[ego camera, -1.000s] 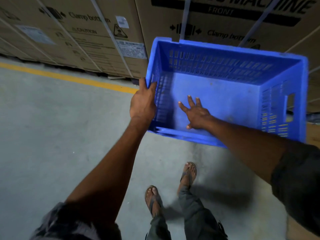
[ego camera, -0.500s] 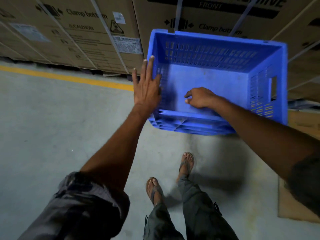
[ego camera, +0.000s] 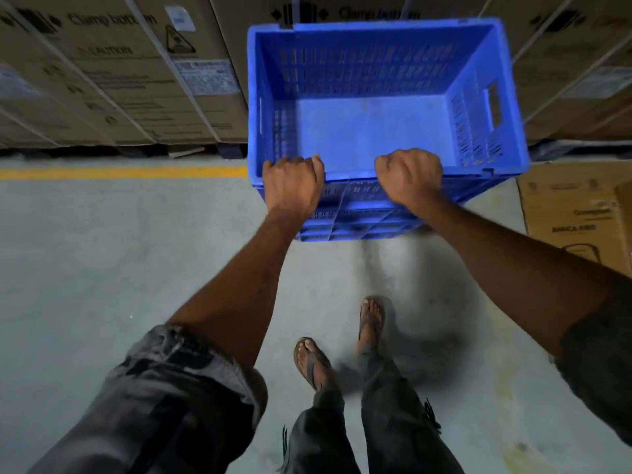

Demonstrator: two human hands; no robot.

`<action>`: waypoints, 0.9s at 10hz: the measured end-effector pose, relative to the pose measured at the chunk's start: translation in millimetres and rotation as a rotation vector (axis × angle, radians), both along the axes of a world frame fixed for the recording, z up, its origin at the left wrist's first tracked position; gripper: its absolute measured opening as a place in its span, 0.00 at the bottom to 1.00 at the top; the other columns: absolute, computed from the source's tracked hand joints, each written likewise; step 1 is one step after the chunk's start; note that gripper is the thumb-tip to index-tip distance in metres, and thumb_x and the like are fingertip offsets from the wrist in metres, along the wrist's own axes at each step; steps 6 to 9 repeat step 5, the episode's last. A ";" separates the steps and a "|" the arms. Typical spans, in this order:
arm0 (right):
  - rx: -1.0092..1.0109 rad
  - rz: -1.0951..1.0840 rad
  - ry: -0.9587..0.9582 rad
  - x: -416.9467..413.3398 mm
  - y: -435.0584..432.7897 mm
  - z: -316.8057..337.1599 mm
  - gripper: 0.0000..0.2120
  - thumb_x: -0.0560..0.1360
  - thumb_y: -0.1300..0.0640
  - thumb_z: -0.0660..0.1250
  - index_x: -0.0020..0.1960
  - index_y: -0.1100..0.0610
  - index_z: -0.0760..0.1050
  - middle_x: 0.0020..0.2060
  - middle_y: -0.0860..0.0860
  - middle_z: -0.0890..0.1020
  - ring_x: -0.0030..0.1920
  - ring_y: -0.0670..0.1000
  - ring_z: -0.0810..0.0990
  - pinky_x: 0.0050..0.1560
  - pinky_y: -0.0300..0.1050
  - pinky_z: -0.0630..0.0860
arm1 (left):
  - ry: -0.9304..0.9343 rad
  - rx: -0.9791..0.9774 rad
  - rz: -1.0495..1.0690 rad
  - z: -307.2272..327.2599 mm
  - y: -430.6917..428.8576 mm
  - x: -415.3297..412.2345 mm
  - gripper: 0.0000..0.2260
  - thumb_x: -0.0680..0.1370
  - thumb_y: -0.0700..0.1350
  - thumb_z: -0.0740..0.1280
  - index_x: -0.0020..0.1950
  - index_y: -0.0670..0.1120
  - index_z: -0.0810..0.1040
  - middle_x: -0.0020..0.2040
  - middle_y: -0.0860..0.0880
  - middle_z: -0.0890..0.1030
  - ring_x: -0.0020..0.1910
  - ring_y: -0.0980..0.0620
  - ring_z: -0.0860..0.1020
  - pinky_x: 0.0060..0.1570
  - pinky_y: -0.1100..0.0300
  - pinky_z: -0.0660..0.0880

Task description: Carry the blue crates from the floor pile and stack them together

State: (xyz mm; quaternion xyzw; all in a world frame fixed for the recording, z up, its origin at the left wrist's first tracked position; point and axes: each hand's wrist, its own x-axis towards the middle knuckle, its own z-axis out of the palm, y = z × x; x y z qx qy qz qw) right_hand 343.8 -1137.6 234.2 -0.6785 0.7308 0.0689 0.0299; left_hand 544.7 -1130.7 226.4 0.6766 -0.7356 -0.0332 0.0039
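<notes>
You face a dim warehouse, grey concrete floor (ego camera: 102, 268), yellow floor line (ego camera: 119, 172), stacked cardboard cartons (ego camera: 119, 80) ahead, another carton (ego camera: 578, 213) at your right.

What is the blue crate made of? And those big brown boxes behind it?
The blue crate looks like hard moulded plastic: smooth, slightly shiny, with slotted walls. The big brown boxes look like matte cardboard, with printed labels and straps.

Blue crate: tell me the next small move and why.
Probably keep walking it forward with both hands. The left hand and right hand are curled over the near rim of the blue crate, which appears held above the floor, and no other crate to stack it on is in view.
</notes>
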 end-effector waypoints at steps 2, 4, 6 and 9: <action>0.268 -0.025 -0.114 -4.2 -8.2 17.7 0.26 0.80 0.44 0.48 0.56 0.60 0.78 0.58 0.63 0.79 0.53 0.62 0.77 0.52 0.51 0.70 | -0.035 0.110 -0.078 5.6 -5.8 5.9 0.23 0.84 0.52 0.50 0.49 0.42 0.82 0.48 0.39 0.83 0.51 0.38 0.79 0.56 0.42 0.68; 0.161 0.020 -0.307 -19.3 42.5 53.7 0.23 0.83 0.42 0.49 0.52 0.57 0.75 0.53 0.60 0.80 0.53 0.63 0.77 0.57 0.57 0.67 | 0.007 0.094 -0.109 50.3 42.3 9.7 0.17 0.82 0.53 0.57 0.66 0.47 0.72 0.63 0.42 0.77 0.63 0.39 0.73 0.63 0.39 0.64; -0.090 -0.020 -0.498 -37.9 84.0 77.5 0.18 0.82 0.46 0.57 0.45 0.59 0.75 0.43 0.60 0.81 0.45 0.63 0.78 0.44 0.53 0.72 | 0.060 0.007 -0.053 79.3 92.2 11.4 0.19 0.79 0.48 0.62 0.69 0.48 0.70 0.64 0.43 0.76 0.64 0.40 0.73 0.62 0.41 0.66; -0.090 -0.020 -0.498 -37.9 84.0 77.5 0.18 0.82 0.46 0.57 0.45 0.59 0.75 0.43 0.60 0.81 0.45 0.63 0.78 0.44 0.53 0.72 | 0.060 0.007 -0.053 79.3 92.2 11.4 0.19 0.79 0.48 0.62 0.69 0.48 0.70 0.64 0.43 0.76 0.64 0.40 0.73 0.62 0.41 0.66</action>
